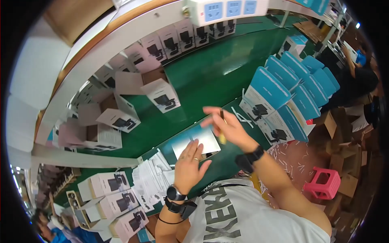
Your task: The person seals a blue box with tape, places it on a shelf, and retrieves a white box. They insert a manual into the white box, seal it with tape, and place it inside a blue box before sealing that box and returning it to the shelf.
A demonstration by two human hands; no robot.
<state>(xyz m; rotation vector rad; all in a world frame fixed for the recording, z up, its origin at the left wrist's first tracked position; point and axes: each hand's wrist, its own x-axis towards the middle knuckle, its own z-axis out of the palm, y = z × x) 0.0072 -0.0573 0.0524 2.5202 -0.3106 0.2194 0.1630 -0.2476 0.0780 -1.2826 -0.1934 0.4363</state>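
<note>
My left hand [191, 167] lies flat, fingers stretched out, on a flat white and blue carton panel [194, 141] on the green bench. A dark gap shows beneath the panel's right front corner. Above the panel's right end, my right hand [229, 126] is closed around a slim black and yellow tool [222, 137], its yellow end pointing down; motion blur hides its exact kind. White strips [242, 117] lie just right of that hand. To the left of my left hand is a stack of white printed sheets [152, 174].
Blue-lidded boxes [267, 87] stand in rows at the right. Open white cartons [162, 95] stand at the back left; closed ones [121, 202] lie front left. A socket strip [227, 12] hangs overhead. A pink stool [323, 183] stands on the littered floor. Other people work at both sides.
</note>
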